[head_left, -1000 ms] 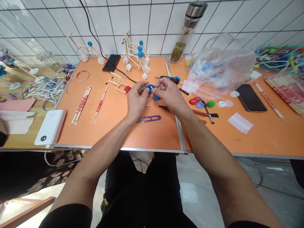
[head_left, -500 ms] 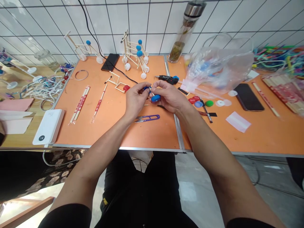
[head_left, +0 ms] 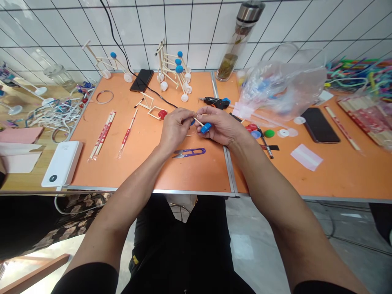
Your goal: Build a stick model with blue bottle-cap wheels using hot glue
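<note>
My left hand (head_left: 176,129) and my right hand (head_left: 221,127) meet above the orange table (head_left: 147,171). Between them runs a thin wooden stick (head_left: 198,121) with a blue plastic piece (head_left: 206,128) at its right end. My right fingers hold that piece, while my left fingertips pinch the stick beside a small blue bit (head_left: 192,121). Nearby, a small wooden stick frame (head_left: 149,105) with a red cap (head_left: 162,114) lies just left of my left hand. Purple-handled thread snips (head_left: 189,152) lie below my hands.
A black glue gun (head_left: 214,102) lies beyond my hands. Finished stick models with blue balls (head_left: 171,69) stand at the back. Wrapped chopsticks (head_left: 102,135) lie left; bottle caps (head_left: 255,134) and a plastic bag (head_left: 281,85) lie right.
The blue piece has moved slightly right with my right hand. My hands have drawn a little apart, and more of the wooden stick shows between them.
</note>
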`<state>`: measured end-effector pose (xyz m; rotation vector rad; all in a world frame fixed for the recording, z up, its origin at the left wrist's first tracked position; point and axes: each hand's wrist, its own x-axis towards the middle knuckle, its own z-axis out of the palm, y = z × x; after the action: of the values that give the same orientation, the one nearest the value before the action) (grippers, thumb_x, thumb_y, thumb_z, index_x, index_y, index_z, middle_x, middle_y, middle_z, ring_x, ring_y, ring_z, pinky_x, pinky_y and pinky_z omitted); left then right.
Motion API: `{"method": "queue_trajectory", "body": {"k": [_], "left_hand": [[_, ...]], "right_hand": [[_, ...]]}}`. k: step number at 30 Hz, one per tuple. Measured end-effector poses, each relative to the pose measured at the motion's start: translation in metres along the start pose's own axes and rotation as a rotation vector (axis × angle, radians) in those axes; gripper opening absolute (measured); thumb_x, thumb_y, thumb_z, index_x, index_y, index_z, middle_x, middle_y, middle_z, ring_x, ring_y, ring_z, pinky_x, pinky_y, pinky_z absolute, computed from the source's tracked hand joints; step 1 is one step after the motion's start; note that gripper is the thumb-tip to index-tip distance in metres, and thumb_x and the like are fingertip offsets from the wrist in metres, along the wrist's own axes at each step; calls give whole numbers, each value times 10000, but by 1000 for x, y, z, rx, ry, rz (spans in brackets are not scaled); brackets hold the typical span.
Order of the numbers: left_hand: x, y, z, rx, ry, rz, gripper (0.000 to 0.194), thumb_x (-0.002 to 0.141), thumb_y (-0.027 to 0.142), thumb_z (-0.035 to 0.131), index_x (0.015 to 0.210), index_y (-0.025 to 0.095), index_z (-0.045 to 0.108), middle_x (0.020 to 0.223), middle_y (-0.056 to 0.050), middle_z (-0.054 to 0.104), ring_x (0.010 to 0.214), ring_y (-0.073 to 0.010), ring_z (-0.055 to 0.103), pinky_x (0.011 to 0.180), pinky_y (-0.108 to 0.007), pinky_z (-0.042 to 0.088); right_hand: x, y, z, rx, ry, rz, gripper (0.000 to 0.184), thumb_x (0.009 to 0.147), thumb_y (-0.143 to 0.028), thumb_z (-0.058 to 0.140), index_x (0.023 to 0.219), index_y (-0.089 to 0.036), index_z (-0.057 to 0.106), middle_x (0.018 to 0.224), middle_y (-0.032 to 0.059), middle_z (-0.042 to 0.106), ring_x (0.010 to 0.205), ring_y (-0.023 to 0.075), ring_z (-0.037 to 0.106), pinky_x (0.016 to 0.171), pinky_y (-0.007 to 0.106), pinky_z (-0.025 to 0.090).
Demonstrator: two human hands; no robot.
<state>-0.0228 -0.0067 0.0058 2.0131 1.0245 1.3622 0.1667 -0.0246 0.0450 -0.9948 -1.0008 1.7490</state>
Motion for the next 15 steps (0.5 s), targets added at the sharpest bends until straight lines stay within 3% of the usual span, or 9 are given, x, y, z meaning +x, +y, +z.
{"method": "queue_trajectory", "body": {"k": [3, 7, 11, 15], "left_hand": [[0, -1, 1, -42, 7, -100, 290, 961, 84, 661, 1001, 231, 909, 989, -57, 847, 866, -166, 766, 843, -284, 622], [3, 1, 0, -148, 30, -341, 272, 945, 76, 661, 986, 204, 898, 859, -21, 823, 605, -112, 673, 621, -236, 548], [9, 8, -5, -244, 29, -485, 267, 928, 42, 653, 922, 176, 884, 632, 25, 714, 525, -109, 643, 551, -214, 520], [11, 13, -11, -337, 33, -535, 236, 934, 37, 670, 862, 160, 858, 622, 30, 711, 526, -98, 644, 564, -214, 554]], "right_hand": [[-1, -1, -2, 26, -18, 3, 376, 816, -284, 1013, 985, -224, 683, 815, -14, 761, 684, 116, 710, 585, 208, 604], [-7, -3, -5, 48, -63, 0, 312, 959, -429, 946, 1105, -221, 764, 911, 34, 823, 860, 163, 808, 698, 251, 686], [-12, -5, -7, 11, -137, 3, 437, 874, -440, 1034, 1176, -207, 821, 1027, 61, 874, 971, 186, 849, 808, 265, 721], [-14, -5, -6, -20, -214, -13, 521, 779, -400, 1102, 1201, -216, 858, 1086, 65, 895, 1046, 203, 870, 874, 258, 730]]}}
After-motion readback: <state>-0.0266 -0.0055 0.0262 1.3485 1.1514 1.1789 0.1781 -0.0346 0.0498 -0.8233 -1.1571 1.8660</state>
